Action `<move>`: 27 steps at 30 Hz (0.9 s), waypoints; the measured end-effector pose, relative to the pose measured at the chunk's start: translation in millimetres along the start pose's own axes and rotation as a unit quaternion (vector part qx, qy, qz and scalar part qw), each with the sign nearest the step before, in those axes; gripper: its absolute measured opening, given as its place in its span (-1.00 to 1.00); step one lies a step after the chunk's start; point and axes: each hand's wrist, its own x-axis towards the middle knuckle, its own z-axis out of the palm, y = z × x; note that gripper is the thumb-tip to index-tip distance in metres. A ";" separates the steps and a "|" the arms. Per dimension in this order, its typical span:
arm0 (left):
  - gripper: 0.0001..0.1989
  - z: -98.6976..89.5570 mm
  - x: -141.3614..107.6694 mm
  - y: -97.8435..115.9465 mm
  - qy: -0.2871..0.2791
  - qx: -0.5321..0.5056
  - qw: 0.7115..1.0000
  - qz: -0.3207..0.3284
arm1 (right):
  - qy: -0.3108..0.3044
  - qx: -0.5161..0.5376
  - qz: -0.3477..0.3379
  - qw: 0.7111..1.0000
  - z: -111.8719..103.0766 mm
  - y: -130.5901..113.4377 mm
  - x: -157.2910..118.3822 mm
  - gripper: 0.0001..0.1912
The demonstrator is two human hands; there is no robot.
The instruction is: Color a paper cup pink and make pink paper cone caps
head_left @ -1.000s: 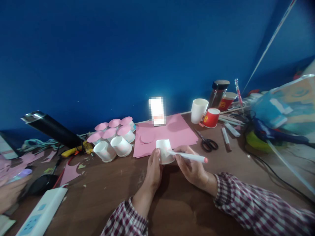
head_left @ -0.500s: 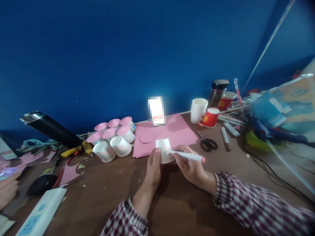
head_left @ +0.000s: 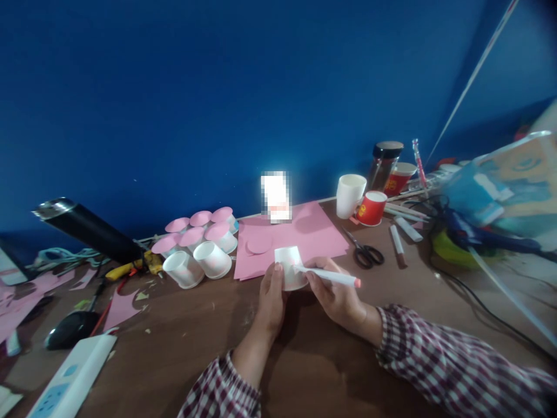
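Note:
A white paper cup (head_left: 289,259) stands upside down near the middle of the table, its wide rim towards me. Fingers of my left hand (head_left: 273,296) are closed on its left side. In my right hand (head_left: 337,296) is a white marker (head_left: 333,276) with a pinkish end; its tip touches or nearly touches the cup's side. Pink paper sheets (head_left: 319,232) lie just behind the cup, with a pink paper disc (head_left: 259,244) on them.
Several cups with pink tops (head_left: 220,231) and two white cups (head_left: 213,259) stand left. Right are scissors (head_left: 368,255), a white cup (head_left: 350,196), a red cup (head_left: 371,208) and pens (head_left: 397,239). A power strip (head_left: 72,377) and mouse (head_left: 73,330) lie at the lower left.
Another person's hand at the left edge is gone from view. My own hands, the cup and the marker hold nearly the same pose.

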 end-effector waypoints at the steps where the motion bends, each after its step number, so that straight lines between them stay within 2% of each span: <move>1: -0.54 0.1 0.1 -0.1 -0.002 -0.004 1.000 -0.002 | -0.001 -0.001 0.000 1.000 -0.1 -0.4 0.1 -0.91; 22: -0.60 1.5 -1.2 0.0 -0.006 -0.006 1.000 -0.015 | 0.009 -0.008 0.003 1.000 0.8 0.3 -0.8 -0.92; 27: -0.60 0.0 -0.8 -1.5 0.001 -0.002 1.000 -0.012 | -0.006 -0.002 0.012 1.000 -0.1 -1.0 -0.5 -0.92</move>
